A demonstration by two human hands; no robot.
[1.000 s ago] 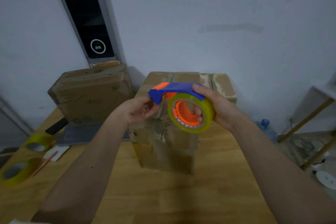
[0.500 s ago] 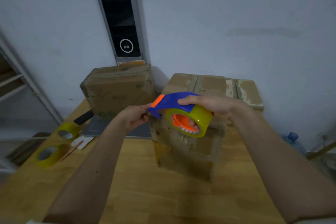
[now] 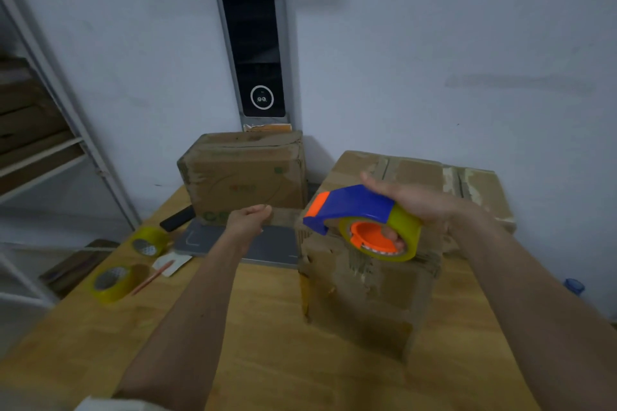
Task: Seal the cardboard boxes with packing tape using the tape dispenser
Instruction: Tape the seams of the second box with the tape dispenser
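Gripping tape dispenser [image 3: 354, 210] above box [image 3: 367, 290] edge, right hand [image 3: 410, 200], left hand [image 3: 248, 220] apart

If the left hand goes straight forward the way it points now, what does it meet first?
Probably the rear cardboard box just beyond the left hand, which pinches a strip of pulled tape; depth is unclear.

Your right hand [image 3: 410, 200] covers the rear of the tape dispenser [image 3: 354, 207], and only fingertips show through the roll's orange core. The front of the near cardboard box [image 3: 360, 294] is smeared by motion blur (its seams cannot be read). Whether your left hand [image 3: 248, 218] pinches a tape end is unclear. Print on the far box [image 3: 243, 177] is too faint to read. At the lower right edge, a blue object [image 3: 573, 286] is cut off.
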